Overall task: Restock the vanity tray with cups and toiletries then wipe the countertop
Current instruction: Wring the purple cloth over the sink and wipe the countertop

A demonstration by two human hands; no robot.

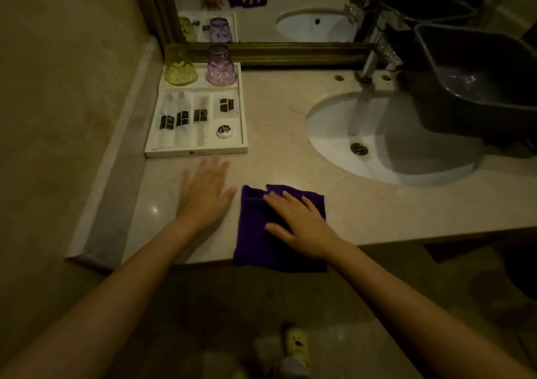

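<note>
A white vanity tray (151, 153) sits at the back left of the beige countertop (377, 210). In its rear compartments stand a yellow cup (179, 65) and a purple cup (221, 66), both upside down. Several wrapped toiletries (183, 118) and a small round soap (225, 131) lie in the front compartments. A folded purple cloth (255, 233) lies at the counter's front edge and hangs slightly over it. My right hand (299, 224) presses flat on the cloth. My left hand (205, 194) rests flat and empty on the counter just left of the cloth, in front of the tray.
A white oval sink (334, 134) with a chrome faucet (374, 55) lies to the right. A dark plastic bin (479, 87) stands partly over the sink's right side. A framed mirror (290, 23) runs along the back. A wall borders the left.
</note>
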